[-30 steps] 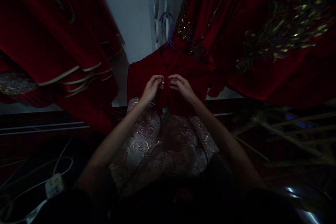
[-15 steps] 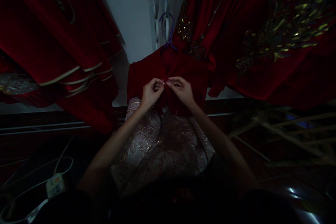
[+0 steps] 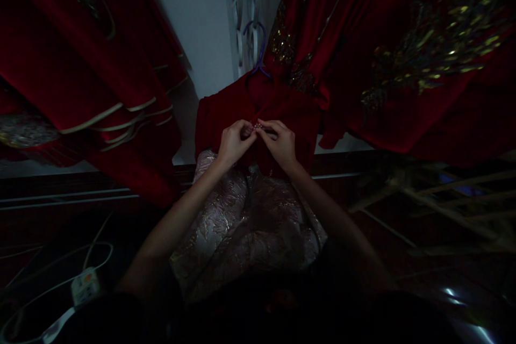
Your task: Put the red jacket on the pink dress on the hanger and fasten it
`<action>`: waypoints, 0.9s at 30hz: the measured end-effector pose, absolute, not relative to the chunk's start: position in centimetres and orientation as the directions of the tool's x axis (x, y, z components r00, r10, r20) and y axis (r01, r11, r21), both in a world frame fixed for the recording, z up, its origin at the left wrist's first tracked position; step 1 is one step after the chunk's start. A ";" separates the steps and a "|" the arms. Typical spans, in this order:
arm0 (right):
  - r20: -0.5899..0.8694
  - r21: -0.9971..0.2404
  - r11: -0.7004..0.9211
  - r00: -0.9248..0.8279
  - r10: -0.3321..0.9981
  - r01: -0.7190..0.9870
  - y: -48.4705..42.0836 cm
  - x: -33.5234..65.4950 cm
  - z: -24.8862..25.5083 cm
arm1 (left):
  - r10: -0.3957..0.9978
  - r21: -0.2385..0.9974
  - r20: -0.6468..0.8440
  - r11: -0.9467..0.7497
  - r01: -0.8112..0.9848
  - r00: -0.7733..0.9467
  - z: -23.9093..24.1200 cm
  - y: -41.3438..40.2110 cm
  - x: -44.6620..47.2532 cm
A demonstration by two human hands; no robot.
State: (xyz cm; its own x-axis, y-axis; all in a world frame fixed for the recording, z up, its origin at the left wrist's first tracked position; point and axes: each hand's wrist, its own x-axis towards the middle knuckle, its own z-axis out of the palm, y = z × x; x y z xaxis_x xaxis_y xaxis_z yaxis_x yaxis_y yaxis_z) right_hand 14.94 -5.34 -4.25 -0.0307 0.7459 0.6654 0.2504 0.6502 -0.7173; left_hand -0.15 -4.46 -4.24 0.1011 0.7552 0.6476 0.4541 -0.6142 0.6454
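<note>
A red jacket (image 3: 220, 110) hangs on a purple hanger (image 3: 258, 48) in front of me. At the middle of its front edge is a small sparkling fastener (image 3: 257, 126), too small and dark to make out fully. My left hand (image 3: 234, 142) pinches the fastener from the left, fingers closed. From the other side my right hand (image 3: 281, 145) pinches it too, thumb and forefinger together. Both fingertips meet there and partly hide it. Below the jacket hangs a pale, shiny patterned skirt (image 3: 217, 209).
Red garments with light trim (image 3: 88, 64) hang at the left. A red garment with gold sequins (image 3: 455, 27) hangs at the right. A white power strip (image 3: 85, 285) with cables lies lower left. A slatted wooden frame (image 3: 447, 209) stands at the right.
My fingertips have come closer together over the fastener, the left hand shifting slightly right. The jacket and the hanging garments stay in place.
</note>
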 end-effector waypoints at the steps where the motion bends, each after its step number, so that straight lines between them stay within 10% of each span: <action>1: 0.664 -0.721 0.651 -0.030 0.747 0.237 -5.3 15.0 -4.2 | 0.753 0.637 0.649 -0.617 0.463 0.111 -4.2 -4.4 -0.1; 13: 0.588 -0.787 0.595 -0.095 0.804 0.164 -4.1 15.5 -4.3 | 0.682 0.412 0.669 -0.670 0.618 0.294 -3.0 -4.5 -0.4; 27: 0.390 -0.806 0.418 -0.156 0.908 0.419 -6.0 18.8 -10.1 | 0.838 0.805 0.539 -0.544 0.237 0.089 -8.2 -3.5 1.0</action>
State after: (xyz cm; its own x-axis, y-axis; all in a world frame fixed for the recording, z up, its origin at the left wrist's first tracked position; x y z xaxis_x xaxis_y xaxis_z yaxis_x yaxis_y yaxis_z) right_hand 18.76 -5.98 -10.11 -0.1557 0.9076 0.3898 0.4191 0.4180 -0.8060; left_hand 1.03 -3.54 -8.23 0.0895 0.8375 0.5390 0.2371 -0.5435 0.8052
